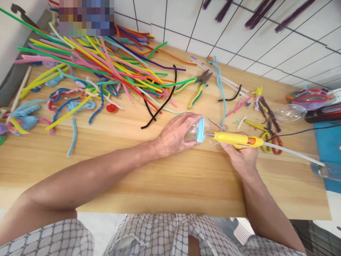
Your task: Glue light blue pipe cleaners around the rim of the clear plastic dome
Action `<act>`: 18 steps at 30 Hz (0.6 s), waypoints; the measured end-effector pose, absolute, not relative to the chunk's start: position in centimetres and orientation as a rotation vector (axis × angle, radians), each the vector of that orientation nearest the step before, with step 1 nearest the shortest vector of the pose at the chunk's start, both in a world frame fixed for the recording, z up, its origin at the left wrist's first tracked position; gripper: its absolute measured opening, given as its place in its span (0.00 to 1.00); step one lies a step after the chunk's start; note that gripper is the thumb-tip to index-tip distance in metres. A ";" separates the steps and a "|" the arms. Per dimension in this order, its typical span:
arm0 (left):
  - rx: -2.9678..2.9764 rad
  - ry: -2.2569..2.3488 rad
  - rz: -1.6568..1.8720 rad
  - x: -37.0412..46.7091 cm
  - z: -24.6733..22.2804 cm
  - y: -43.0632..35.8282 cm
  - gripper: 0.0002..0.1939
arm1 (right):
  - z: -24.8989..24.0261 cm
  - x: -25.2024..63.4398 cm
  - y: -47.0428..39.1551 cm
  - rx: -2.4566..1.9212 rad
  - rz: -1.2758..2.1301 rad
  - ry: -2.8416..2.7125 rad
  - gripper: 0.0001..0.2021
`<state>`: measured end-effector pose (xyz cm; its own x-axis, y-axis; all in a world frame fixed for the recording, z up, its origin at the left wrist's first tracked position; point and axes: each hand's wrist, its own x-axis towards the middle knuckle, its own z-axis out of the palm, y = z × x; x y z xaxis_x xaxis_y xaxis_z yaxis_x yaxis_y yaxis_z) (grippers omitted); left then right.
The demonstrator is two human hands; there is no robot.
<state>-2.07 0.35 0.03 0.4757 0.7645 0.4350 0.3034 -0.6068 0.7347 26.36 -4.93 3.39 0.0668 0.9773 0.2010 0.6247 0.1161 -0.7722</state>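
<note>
My left hand is wrapped round a clear plastic bottle piece lying on its side. Light blue pipe cleaner circles the piece in several rows near its right end. In my right hand is a yellow hot glue gun, with a white glue stick poking out of its back. The metal nozzle points left and meets, or nearly meets, the blue rows; I cannot tell if it touches. Just behind the nozzle lie small metal scissors.
Many coloured pipe cleaners are heaped at the back left. Green-and-yellow pliers lie behind my hands. To the right are red-and-yellow-handled pliers, a clear plastic piece and the gun's black cord. A tiled wall borders the table.
</note>
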 end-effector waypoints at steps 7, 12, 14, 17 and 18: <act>2.143 0.883 1.023 -2.1 0.1 0.4 0.40 | 3.5 26.4 -4.9 -1.596 0.570 -1.682 0.15; 2.160 0.886 1.034 -2.1 0.1 0.4 0.39 | 3.5 26.4 -4.9 -1.582 0.577 -1.689 0.14; 2.171 0.878 1.048 -2.1 0.1 0.4 0.38 | 3.6 26.4 -4.8 -1.572 0.572 -1.691 0.15; 2.166 0.873 1.046 -2.1 0.0 0.4 0.39 | 3.6 26.4 -4.8 -1.580 0.572 -1.687 0.15; 2.163 0.875 1.043 -2.1 0.0 0.4 0.39 | 3.6 26.4 -4.8 -1.586 0.574 -1.682 0.15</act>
<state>-2.05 0.39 0.01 0.4800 0.7568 0.4437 0.3056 -0.6183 0.7241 26.37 -4.85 3.63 0.0395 0.9770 0.2097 0.6452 0.1353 -0.7519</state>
